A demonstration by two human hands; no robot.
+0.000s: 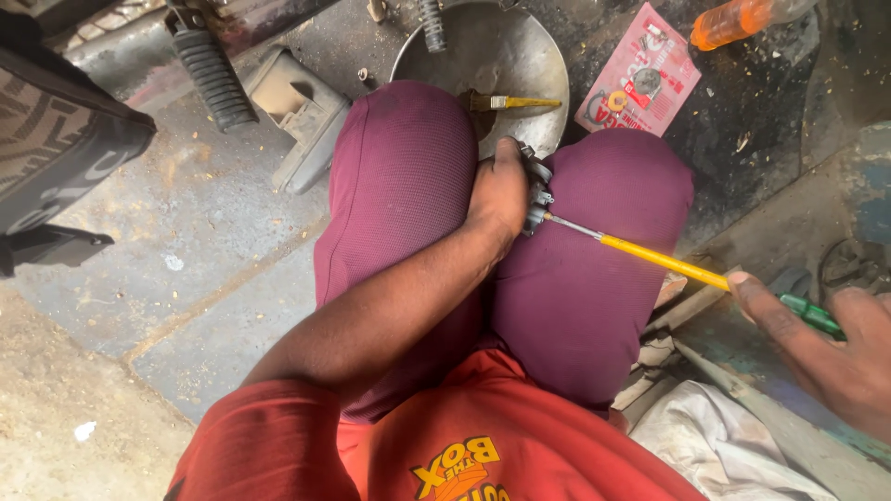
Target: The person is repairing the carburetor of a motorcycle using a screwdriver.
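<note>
My left hand (499, 190) grips a small grey metal engine part (535, 193) between my knees, which are in maroon trousers. My right hand (826, 348) holds the green handle of a long screwdriver (664, 263) with a yellow shaft. Its metal tip is pressed into the part from the right. Most of the part is hidden behind my left hand.
A round metal bowl (520, 46) with a yellow-handled paintbrush (510, 102) lies on the dirty floor ahead. A red blister pack (640, 74) and an orange bottle (738, 20) lie beyond it. Black rubber footpegs (213, 74) and a motorcycle seat (46, 139) are at left. White cloth (715, 436) lies at lower right.
</note>
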